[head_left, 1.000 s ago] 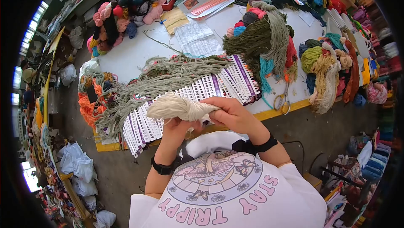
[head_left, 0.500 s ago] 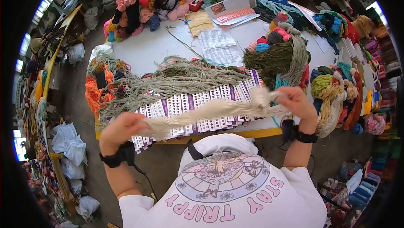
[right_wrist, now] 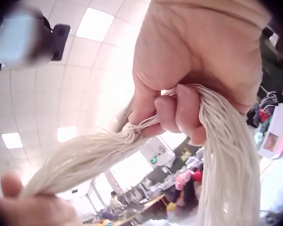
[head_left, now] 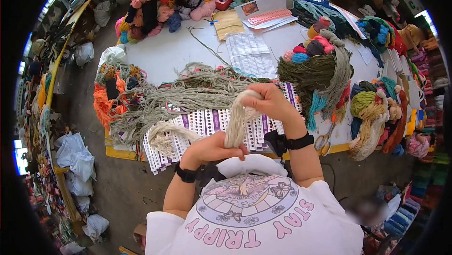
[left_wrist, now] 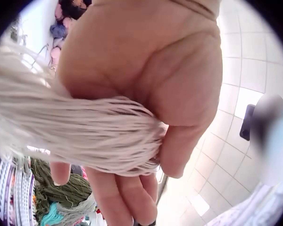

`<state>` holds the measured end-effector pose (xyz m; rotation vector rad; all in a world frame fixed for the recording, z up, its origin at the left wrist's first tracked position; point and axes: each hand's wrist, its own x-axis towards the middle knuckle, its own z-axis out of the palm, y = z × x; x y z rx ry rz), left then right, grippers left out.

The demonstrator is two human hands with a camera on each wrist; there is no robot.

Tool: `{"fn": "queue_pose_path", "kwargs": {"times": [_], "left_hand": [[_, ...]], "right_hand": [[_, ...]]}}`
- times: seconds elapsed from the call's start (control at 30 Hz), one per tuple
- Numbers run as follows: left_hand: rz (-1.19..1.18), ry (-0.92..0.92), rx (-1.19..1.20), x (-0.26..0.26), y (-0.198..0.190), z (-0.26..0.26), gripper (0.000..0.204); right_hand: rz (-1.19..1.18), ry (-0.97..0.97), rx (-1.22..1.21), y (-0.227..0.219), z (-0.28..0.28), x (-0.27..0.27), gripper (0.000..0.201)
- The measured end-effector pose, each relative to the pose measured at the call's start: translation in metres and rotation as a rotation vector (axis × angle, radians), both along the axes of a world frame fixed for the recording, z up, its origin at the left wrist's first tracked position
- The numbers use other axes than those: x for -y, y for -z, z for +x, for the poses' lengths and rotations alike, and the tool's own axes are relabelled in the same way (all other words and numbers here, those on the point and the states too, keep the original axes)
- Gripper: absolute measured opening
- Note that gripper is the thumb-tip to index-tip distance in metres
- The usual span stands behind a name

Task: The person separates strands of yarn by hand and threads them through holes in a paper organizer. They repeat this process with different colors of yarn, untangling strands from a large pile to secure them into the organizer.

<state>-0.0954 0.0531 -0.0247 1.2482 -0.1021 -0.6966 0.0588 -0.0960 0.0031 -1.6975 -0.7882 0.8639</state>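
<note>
A cream skein of yarn (head_left: 237, 125) is stretched between my two hands over the front of the table. My right hand (head_left: 273, 102) grips it at the top, fingers curled round the strands; in the right wrist view part of the skein (right_wrist: 231, 160) hangs down from this grip. Lower and to the left, my left hand (head_left: 214, 150) holds the other stretch of yarn. In the left wrist view the strands (left_wrist: 85, 127) cross the palm, with the thumb at their looped end. A loose cream tail (head_left: 162, 137) trails left over the perforated cards (head_left: 200, 121).
Grey-green yarn hanks (head_left: 188, 96) lie along the cards. Orange yarn (head_left: 101, 107) is heaped at the table's left end. On the right are a dark olive pile (head_left: 306, 74), scissors (head_left: 324, 142) by the edge and mixed skeins (head_left: 365, 104). Papers (head_left: 249, 52) lie farther back.
The cream skein was bunched and twisted between close hands, then pulled out wide between them. Now both hands are back near the middle, and the skein is untwisted, with a loop between them.
</note>
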Motion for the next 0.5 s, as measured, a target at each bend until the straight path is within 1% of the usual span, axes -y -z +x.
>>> {"fn": "queue_pose_path", "kwargs": {"times": [0.03,0.13,0.17,0.23,0.27,0.3,0.37,0.4,0.43,0.5], "left_hand": [[0.042,-0.062,-0.027,-0.003,-0.002,-0.006,0.021],[-0.107,-0.211,-0.008,-0.03,-0.007,-0.022,0.023],[-0.2,-0.337,0.09,-0.039,-0.005,-0.027,0.024],[-0.448,-0.64,0.167,-0.054,-0.016,-0.026,0.026],[-0.59,-0.749,0.201,-0.064,-0.027,-0.023,0.028],[-0.733,-0.857,0.237,-0.074,-0.04,-0.019,0.029],[-0.978,-0.989,0.161,-0.093,-0.073,-0.019,0.03],[-1.025,-1.085,0.145,-0.108,-0.082,-0.022,0.032],[-1.069,-1.182,0.129,-0.121,-0.092,-0.026,0.036],[-1.404,-1.018,0.247,-0.13,-0.131,-0.025,0.045]], "right_hand": [[-0.002,0.091,-0.045,0.016,0.006,0.0,0.02],[0.051,0.168,-0.098,0.072,0.015,0.002,0.022],[-0.05,0.141,-0.105,0.093,0.02,0.003,0.038],[-0.178,0.107,0.353,0.14,0.025,0.006,0.053],[-0.241,0.088,0.584,0.161,0.027,0.008,0.061],[-0.381,0.049,0.455,0.177,0.029,0.01,0.083],[-0.595,-0.047,0.452,0.212,0.023,0.014,0.088],[-0.7,-0.097,0.45,0.22,0.016,0.016,0.091],[-0.77,-0.168,0.424,0.216,0.009,0.018,0.096],[-0.777,-0.14,0.473,0.221,0.001,0.017,0.097]]}}
